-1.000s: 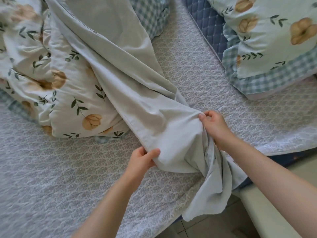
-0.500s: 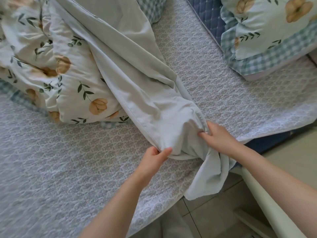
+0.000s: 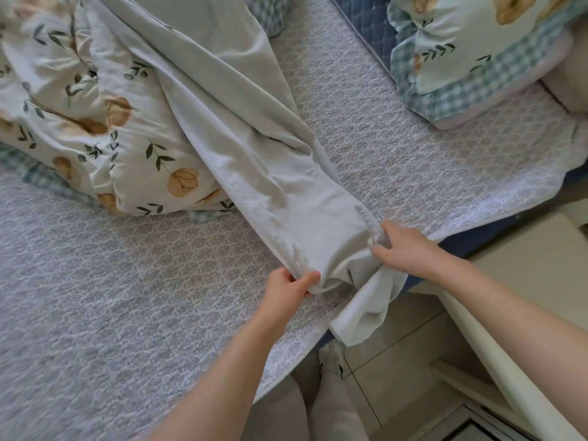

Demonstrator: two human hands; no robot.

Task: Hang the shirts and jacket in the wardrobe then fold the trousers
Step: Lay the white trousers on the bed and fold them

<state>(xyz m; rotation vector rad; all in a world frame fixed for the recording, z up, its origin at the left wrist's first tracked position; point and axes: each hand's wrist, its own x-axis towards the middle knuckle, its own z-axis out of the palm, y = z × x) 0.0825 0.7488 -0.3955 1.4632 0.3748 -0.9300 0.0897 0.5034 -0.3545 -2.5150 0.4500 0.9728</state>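
Pale grey-green trousers (image 3: pixel 254 148) lie stretched diagonally across the bed, from the top left down to the near edge. My left hand (image 3: pixel 288 286) pinches the seamed left corner of their near end. My right hand (image 3: pixel 402 246) grips the bunched fabric at the right corner, by the bed's edge. A loose flap of the trousers (image 3: pixel 366 313) hangs over the bed's edge toward the floor. Their far end runs out of view at the top.
The bed has a grey patterned quilt (image 3: pixel 111 297). A crumpled floral duvet (image 3: pixel 105 128) lies under the trousers on the left. A floral pillow with check trim (image 3: pixel 471 58) sits top right. A white furniture edge (image 3: pixel 496 354) and tiled floor (image 3: pixel 397 361) lie right of the bed.
Both hands have drawn the trousers' near end toward the bed's edge. The right hand has shifted lower and now bunches the fabric at the corner.
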